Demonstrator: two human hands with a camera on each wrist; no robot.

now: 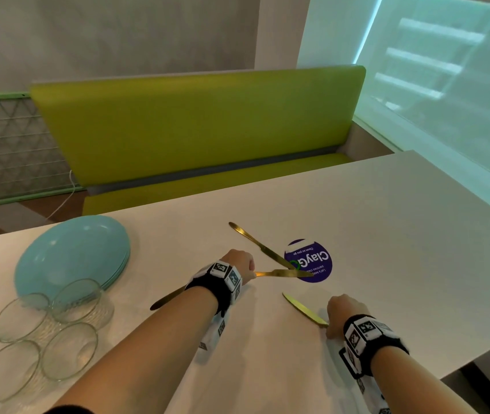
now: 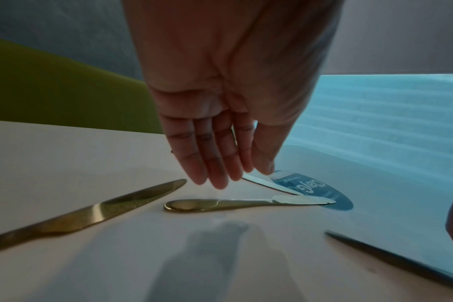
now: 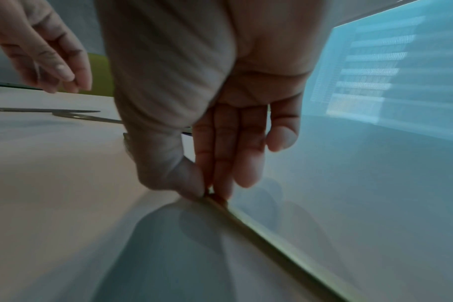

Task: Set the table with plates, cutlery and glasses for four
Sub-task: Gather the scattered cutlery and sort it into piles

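Observation:
Several gold knives lie on the white table [image 1: 387, 234]. My right hand [image 1: 331, 322] pinches the handle end of the nearest knife [image 1: 305, 309] between thumb and fingers; the right wrist view shows that pinch [image 3: 210, 194] with the knife [image 3: 285, 245] resting on the table. My left hand [image 1: 242, 262] hovers with straight fingers [image 2: 215, 169] over two crossed knives, the far one [image 1: 255, 245] and the middle one [image 2: 246, 203]. Its thumb tip is at the far knife's blade [image 2: 266, 183]. Another knife [image 1: 167, 298] lies under my left wrist. Teal plates [image 1: 70, 252] are stacked at the left, with glasses [image 1: 67, 348] in front.
A round purple sticker [image 1: 315, 261] is on the table beneath the crossed knife tips. A green bench [image 1: 196, 127] runs along the far side. The table's right edge is close to my right forearm.

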